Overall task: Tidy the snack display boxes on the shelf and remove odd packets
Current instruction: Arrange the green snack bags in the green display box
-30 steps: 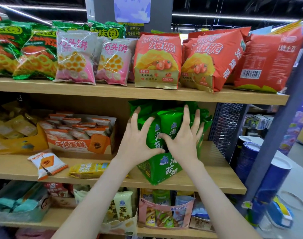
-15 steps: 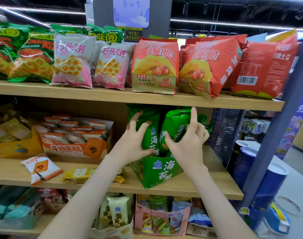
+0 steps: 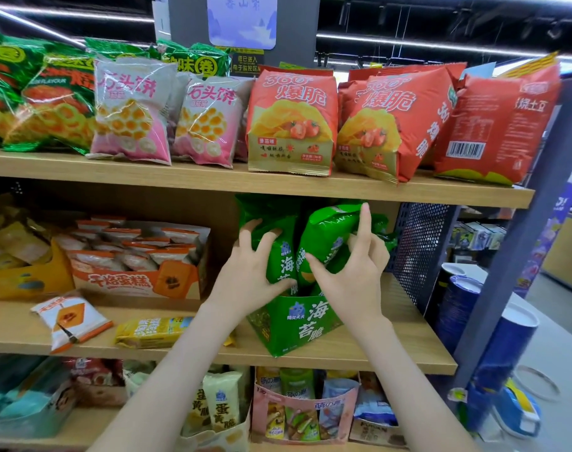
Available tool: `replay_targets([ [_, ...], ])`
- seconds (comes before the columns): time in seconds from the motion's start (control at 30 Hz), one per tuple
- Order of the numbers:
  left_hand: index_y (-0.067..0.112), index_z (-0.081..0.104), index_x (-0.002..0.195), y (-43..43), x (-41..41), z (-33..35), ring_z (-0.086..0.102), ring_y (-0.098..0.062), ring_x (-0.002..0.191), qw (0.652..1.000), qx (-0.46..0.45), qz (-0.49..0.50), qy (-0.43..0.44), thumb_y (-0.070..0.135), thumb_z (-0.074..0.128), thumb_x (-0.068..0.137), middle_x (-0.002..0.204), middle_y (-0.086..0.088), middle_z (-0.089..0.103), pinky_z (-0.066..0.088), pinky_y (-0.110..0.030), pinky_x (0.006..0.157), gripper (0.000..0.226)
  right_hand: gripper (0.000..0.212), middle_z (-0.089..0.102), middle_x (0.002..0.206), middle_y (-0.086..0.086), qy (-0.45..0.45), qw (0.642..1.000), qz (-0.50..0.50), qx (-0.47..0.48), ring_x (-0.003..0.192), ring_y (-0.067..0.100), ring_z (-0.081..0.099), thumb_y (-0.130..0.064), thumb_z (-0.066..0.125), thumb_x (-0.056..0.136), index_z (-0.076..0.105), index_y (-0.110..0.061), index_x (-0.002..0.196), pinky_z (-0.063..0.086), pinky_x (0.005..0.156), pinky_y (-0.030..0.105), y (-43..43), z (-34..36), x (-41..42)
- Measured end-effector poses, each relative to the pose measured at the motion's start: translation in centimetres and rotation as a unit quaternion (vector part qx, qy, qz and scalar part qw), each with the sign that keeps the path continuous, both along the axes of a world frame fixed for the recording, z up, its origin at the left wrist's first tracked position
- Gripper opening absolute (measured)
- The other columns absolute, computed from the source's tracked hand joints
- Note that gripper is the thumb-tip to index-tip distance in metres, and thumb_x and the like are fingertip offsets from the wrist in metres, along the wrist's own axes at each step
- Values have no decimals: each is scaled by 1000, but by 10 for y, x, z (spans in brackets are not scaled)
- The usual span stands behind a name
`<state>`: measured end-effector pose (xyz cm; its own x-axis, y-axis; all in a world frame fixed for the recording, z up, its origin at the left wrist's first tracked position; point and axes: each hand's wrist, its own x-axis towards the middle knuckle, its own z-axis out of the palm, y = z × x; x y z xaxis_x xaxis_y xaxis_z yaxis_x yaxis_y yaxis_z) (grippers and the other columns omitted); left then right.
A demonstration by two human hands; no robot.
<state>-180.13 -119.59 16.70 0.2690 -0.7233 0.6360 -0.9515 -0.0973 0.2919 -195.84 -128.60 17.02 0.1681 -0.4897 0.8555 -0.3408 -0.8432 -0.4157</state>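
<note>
Left hand [image 3: 245,278]: fingers [image 3: 246,234] curled on left green packet [image 3: 286,254].
Right hand [image 3: 356,278]: fingers pinching right green packet [image 3: 327,230], forefinger [image 3: 362,230] at 12 o'clock.

Bright, even light falls from above, where long ceiling strips [image 3: 408,44] cross a dark far ceiling. Glare streaks the crinkled foil of the green bags [image 3: 49,93] at the far left and the pink bags [image 3: 131,109] beside them. The top shelf board [image 3: 212,181] throws a shadow over the back of the tier below, so the green packets [image 3: 327,230] lose detail near their tops. Wide-angle distortion bows the boards and tilts the right post [image 3: 512,256] (strongest at the edges). The teal box [image 3: 17,409] at near left is soft and smeared.
</note>
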Motion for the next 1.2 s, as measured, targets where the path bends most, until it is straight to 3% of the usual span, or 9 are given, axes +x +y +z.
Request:
replay_targets([
  [0.1,27,28,140,-1,-1,-6,43,-42,124,999,-26,-27,6,46,78,73,144,-5,16,47,-46,97,86,109,46,133,14,1,998,1,58,130,16,22,-45,82,70,15,-13,150,8,111,35,14,-2,6],
  [0.17,31,25,137,-1,-1,-8,42,-44,124,999,-34,-40,12,43,79,73,144,-4,15,47,-50,98,84,92,45,131,19,-4,999,-36,21,130,20,21,-36,89,63,43,4,132,16,111,53,21,-2,11],
  [0.23,30,25,137,1,-1,-9,41,-44,126,998,-37,-43,17,42,79,74,144,-4,15,46,-52,99,84,74,49,123,18,-14,999,-41,2,129,24,25,-30,89,64,52,5,117,26,109,60,20,-1,13],
  [0.37,28,27,140,4,0,-10,40,-43,127,998,-40,-50,18,43,78,75,144,0,13,45,-52,101,85,54,55,105,11,-7,999,-29,-12,120,23,35,-29,83,70,54,1,105,41,101,50,11,-1,9],
  [0.53,22,32,144,4,2,-9,38,-38,130,998,-30,-55,28,43,78,76,146,2,10,45,-48,103,85,49,58,93,10,-12,997,-61,-45,106,24,42,-37,80,70,55,-2,94,33,97,38,6,6,6],
  [0.83,27,31,142,5,10,-2,45,-32,126,996,-29,-80,40,46,78,75,143,6,13,48,-43,102,84,50,55,91,6,-11,998,-60,-9,96,21,43,-40,77,70,53,-4,95,45,87,48,10,19,2],
  [0.93,40,23,135,6,14,-1,49,-31,124,993,-44,-91,62,49,78,73,137,10,18,50,-45,98,83,52,54,100,1,-92,994,14,58,99,21,54,-35,80,73,43,-15,105,49,89,47,16,31,-4],
  [1.1,42,17,135,1,9,-3,48,-32,123,995,-28,-76,53,53,74,76,138,-1,24,51,-45,94,82,62,57,101,-2,-124,988,50,78,97,17,61,-44,77,73,28,-39,110,52,87,35,21,45,-16],
  [1.2,26,21,144,-2,3,-7,45,-35,123,999,-4,-50,10,53,71,79,142,-7,22,51,-41,90,87,67,55,102,-4,-95,986,79,112,98,-4,55,-30,80,77,25,-52,108,37,86,4,30,28,-17],
])
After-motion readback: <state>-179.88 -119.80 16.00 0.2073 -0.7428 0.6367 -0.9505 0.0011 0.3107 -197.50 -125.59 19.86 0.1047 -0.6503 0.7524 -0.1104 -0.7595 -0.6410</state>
